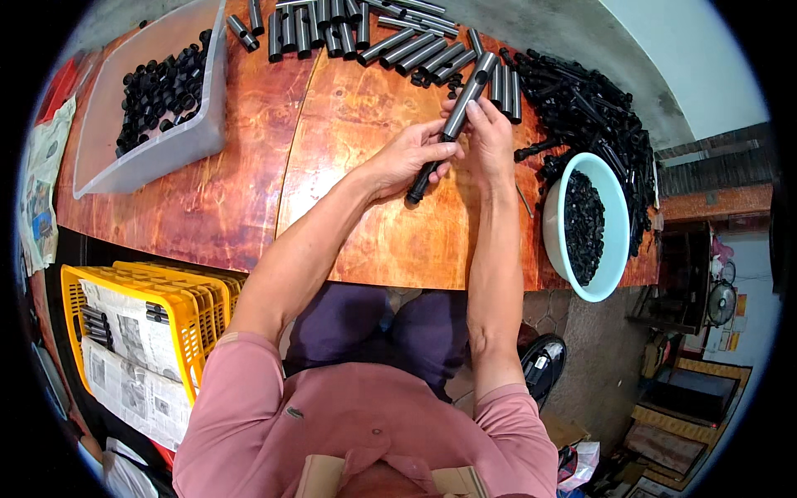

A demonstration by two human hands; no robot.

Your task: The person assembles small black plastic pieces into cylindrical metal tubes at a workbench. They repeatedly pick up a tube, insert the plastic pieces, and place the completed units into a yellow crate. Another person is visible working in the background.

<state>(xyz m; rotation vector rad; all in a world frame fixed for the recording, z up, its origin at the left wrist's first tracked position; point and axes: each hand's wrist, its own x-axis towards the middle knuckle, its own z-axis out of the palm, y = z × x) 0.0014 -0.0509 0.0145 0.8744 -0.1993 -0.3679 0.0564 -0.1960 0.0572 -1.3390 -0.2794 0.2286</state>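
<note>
The left hand (404, 159) was closed around the lower part of a dark tube (452, 124); its upper part was gripped by the right hand (488, 137), above the counter (349, 124).

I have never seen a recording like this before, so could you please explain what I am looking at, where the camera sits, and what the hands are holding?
There is no machine here: a person works with two bare hands. The one picture comes from a wide fisheye camera on the person's head, looking down, so straight edges bend near the rim.

The left hand and right hand together hold one dark tube assembly above a reddish wooden table.

On the table lie a row of dark metal tubes, a clear tub of small black parts, a pale blue bowl of similar black parts, and a heap of black pieces. A yellow crate lined with newspaper stands lower left.
</note>
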